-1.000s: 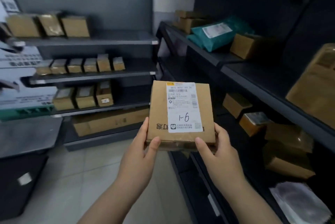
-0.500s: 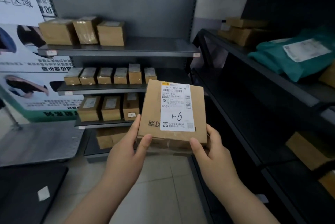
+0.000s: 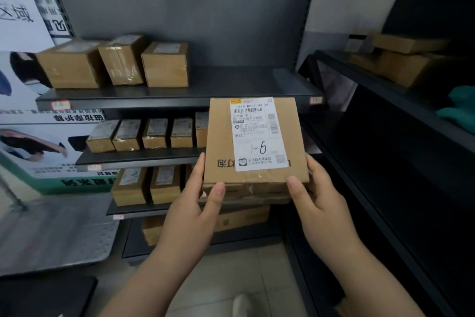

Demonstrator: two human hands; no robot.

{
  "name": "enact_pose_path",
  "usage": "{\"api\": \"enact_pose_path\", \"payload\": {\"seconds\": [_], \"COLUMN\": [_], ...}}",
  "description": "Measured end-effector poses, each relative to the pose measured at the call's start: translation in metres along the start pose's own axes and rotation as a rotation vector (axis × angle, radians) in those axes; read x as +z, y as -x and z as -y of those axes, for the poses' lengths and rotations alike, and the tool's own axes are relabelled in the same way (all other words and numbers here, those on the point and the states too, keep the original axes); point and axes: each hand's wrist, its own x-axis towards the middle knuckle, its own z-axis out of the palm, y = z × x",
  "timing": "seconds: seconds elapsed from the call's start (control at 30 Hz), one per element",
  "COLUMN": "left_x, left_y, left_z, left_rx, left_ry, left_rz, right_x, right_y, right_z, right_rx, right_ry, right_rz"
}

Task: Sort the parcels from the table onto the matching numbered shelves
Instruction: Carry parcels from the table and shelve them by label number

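Observation:
A flat brown cardboard parcel (image 3: 221,136) with a white shipping label hand-marked "1-6" is held up in front of a dark metal shelf unit. My left hand (image 3: 195,203) grips its lower left corner, thumb on the front edge. My right hand (image 3: 316,201) grips the lower right corner the same way. Behind the parcel, the top shelf (image 3: 231,90) carries three brown boxes (image 3: 115,62) at its left and is bare on its right half. Small price-style tags (image 3: 59,105) sit on the shelf edges; their numbers are unreadable.
The second shelf holds a row of small boxes (image 3: 144,134), the third shelf more boxes (image 3: 146,185), the bottom one a long box (image 3: 241,219). A second dark rack (image 3: 385,90) with boxes stands at the right. A grey metal platform (image 3: 56,234) lies at the left, tiled floor below.
The view has swung left and closer to the front shelf unit, which now fills the frame. The parcel stays in both hands with the same grip.

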Motion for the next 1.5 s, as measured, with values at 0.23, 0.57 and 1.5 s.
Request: {"api": "enact_pose_path", "payload": {"seconds": [0.23, 0.57, 1.5], "left_x": [0.001, 0.019, -0.009], "left_y": [-0.129, -0.260, -0.396], "left_z": [0.000, 0.007, 0.033], "left_rx": [0.034, -0.019, 0.560], "left_ry": [0.003, 0.044, -0.931], "left_rz": [-0.146, -0.310, -0.287], "right_x": [0.026, 0.059, 0.134], "right_y": [-0.138, -0.294, -0.399], "right_z": [-0.002, -0.017, -0.004], "right_rx": [-0.094, -0.150, -0.614], "right_ry": [-0.091, -0.128, 0.719], "right_rz": [0.044, 0.155, -0.133]}}
